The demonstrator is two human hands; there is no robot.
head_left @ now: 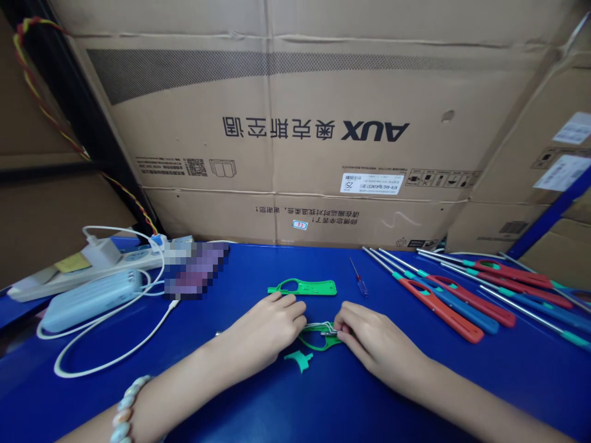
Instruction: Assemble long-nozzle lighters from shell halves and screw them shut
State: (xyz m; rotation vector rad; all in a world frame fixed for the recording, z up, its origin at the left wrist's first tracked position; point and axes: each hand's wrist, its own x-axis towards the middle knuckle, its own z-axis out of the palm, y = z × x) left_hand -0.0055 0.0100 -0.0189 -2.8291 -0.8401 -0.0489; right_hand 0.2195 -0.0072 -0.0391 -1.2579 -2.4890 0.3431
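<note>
A green half shell of a long-neck lighter (318, 346) lies on the blue table between my hands, its finger loop towards me. My left hand (279, 321) is closed at the shell's left end, its fingertips hidden. My right hand (369, 335) pinches a small metal part (329, 333) over the shell's right side. A thin white wire (318, 324) runs between the hands. Just below sits a loose teal trigger (300, 360). Beyond my left fingers lies the matching green half shell (318, 287). A small purple-handled screwdriver (360, 283) rests farther back.
Several long-neck lighters, including an orange-red one (443, 311) and a blue one (466, 306), lie at the right. On the left are a light-blue power bank (92, 298), white cables, a power strip (41, 280) and a blurred-out phone (198, 271). A large cardboard box (295, 80) stands behind.
</note>
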